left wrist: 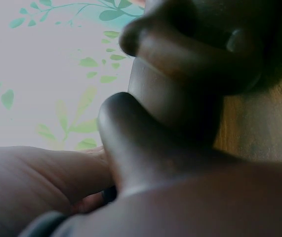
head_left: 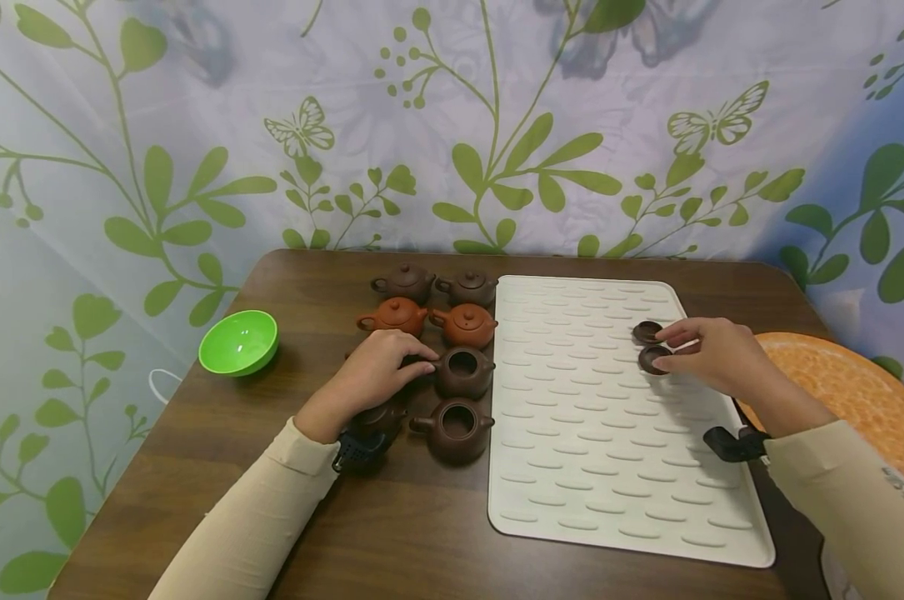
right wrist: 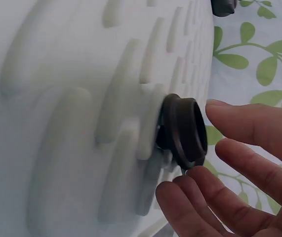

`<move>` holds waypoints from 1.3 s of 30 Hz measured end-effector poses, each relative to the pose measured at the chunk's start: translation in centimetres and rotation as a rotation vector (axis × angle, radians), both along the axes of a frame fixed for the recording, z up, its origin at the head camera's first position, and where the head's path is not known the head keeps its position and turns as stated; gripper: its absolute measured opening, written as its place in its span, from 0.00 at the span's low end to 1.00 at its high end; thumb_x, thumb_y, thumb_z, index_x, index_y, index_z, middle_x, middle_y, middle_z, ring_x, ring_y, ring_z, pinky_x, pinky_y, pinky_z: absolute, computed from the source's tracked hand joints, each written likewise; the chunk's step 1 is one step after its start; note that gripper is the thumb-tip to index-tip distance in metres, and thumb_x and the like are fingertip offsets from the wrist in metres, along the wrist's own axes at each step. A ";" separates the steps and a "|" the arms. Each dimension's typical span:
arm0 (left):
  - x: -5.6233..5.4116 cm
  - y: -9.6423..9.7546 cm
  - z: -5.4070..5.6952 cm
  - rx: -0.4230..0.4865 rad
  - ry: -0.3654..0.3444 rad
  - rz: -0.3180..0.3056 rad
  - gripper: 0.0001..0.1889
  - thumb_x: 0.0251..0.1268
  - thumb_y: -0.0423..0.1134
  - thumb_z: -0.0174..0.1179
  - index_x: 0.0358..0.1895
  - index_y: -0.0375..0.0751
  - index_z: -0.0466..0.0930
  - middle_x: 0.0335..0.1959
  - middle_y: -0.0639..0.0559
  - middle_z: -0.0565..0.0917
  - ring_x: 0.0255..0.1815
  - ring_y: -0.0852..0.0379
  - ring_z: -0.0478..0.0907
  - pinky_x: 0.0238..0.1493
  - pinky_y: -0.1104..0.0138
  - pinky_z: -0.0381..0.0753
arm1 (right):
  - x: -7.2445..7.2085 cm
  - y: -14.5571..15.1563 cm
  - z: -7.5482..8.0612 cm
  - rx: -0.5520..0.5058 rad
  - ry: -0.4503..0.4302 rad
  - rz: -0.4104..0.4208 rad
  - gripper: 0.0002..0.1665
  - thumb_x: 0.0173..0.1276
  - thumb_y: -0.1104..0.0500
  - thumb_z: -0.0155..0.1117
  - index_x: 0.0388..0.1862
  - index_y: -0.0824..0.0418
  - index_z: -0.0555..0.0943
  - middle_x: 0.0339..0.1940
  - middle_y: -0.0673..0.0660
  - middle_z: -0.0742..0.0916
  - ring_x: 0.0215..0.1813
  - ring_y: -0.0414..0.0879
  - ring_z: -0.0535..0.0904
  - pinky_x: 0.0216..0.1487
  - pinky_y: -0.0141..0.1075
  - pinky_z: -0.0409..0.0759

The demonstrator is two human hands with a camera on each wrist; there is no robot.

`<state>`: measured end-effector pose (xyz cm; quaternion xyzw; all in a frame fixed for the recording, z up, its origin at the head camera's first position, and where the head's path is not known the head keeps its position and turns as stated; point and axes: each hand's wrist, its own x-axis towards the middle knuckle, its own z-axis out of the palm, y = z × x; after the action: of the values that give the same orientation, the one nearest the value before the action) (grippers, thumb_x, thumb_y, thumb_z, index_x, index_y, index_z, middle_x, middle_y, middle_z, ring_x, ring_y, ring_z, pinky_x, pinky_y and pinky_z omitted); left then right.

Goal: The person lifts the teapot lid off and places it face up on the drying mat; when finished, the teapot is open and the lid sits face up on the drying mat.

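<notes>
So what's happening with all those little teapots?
A person's right hand is at two small, round, dark brown lids on a white, rectangular, ridged mat. Their left hand is right beside a round, dark brown, clay-looking teapot with no lid. Another lidless teapot stands nearer the person. Farther back, two round, orange-brown teapots are covered.

So there are two small dark brown lids, round and glossy. The upper lid (head_left: 649, 332) and the lower lid (head_left: 656, 360) sit just beside each other, right of centre in the frame, both flipped with the hollow side up. The right wrist view shows a raised inner ring and a wider rim on the nearest one. Then there's a dark brown teapot (head_left: 463, 385) dead centre-ish, upright and lidless, spout pointing right and handle left. Its mouth is wide open, and the handle's partly hidden.
</notes>
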<state>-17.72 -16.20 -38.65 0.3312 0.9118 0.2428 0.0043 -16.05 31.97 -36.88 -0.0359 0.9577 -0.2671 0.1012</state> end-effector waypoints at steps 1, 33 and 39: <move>0.0 0.0 0.0 0.000 0.000 0.001 0.10 0.74 0.39 0.70 0.52 0.43 0.93 0.46 0.54 0.90 0.50 0.53 0.86 0.56 0.56 0.82 | 0.0 0.0 0.2 0.001 0.001 -0.001 0.32 0.70 0.47 0.77 0.64 0.66 0.83 0.58 0.70 0.85 0.56 0.67 0.82 0.43 0.55 0.83; 0.3 -0.2 0.5 0.034 0.007 -0.026 0.09 0.72 0.38 0.71 0.50 0.42 0.93 0.46 0.53 0.90 0.49 0.54 0.86 0.52 0.58 0.84 | -1.8 -6.4 1.1 -0.115 0.227 -0.008 0.22 0.73 0.46 0.74 0.51 0.63 0.88 0.44 0.60 0.90 0.47 0.56 0.84 0.46 0.52 0.79; 0.3 -0.2 0.7 0.050 0.050 -0.033 0.08 0.73 0.39 0.71 0.49 0.41 0.93 0.44 0.54 0.90 0.48 0.53 0.86 0.52 0.57 0.83 | -2.5 -8.8 1.0 -0.153 0.216 0.043 0.20 0.72 0.49 0.75 0.52 0.64 0.88 0.44 0.58 0.90 0.47 0.54 0.84 0.47 0.49 0.79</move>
<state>-17.42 -16.43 -37.92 0.3520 0.8998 0.2568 -0.0229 -18.60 23.19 -35.89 -0.0924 0.9388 -0.3318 0.0000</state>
